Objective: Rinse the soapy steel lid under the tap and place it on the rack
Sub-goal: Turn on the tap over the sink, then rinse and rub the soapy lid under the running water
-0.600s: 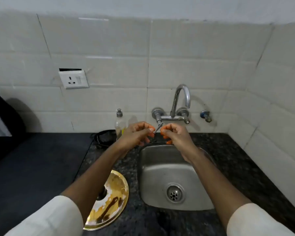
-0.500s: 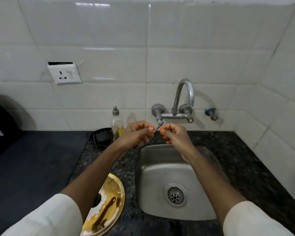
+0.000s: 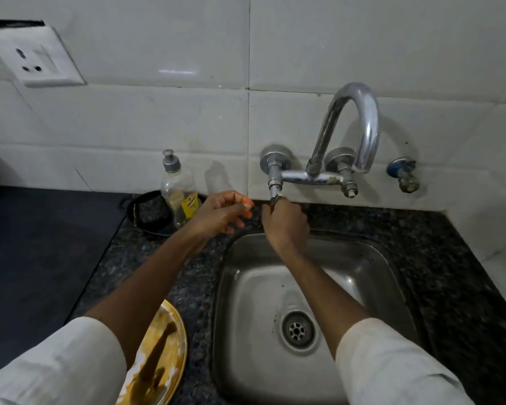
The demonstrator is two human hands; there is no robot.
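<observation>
A round metal lid (image 3: pixel 161 349) with a yellowish sheen and white foam smears lies flat on the counter left of the sink, partly under my left sleeve. My right hand (image 3: pixel 285 222) reaches over the sink's back edge, its fingers closed on the small left tap handle (image 3: pixel 276 197). Just left of it, my left hand (image 3: pixel 221 213) hovers with its fingers loosely apart and holds nothing. The curved tap spout (image 3: pixel 365 127) arches above the basin, and I see no water running. No rack is in view.
The steel sink (image 3: pixel 371 258) with its drain (image 3: pixel 297 330) holds nothing. A soap bottle (image 3: pixel 178 190) and a black dish (image 3: pixel 148 213) stand behind my left hand. A blue valve (image 3: pixel 402 175) and a wall socket (image 3: pixel 34 58) sit on the tiles. Dark counter extends left.
Both hands were pinched together at the tap handle. Now my left hand has drawn back to the left and opened, my right hand alone grips the handle, and the view has moved closer.
</observation>
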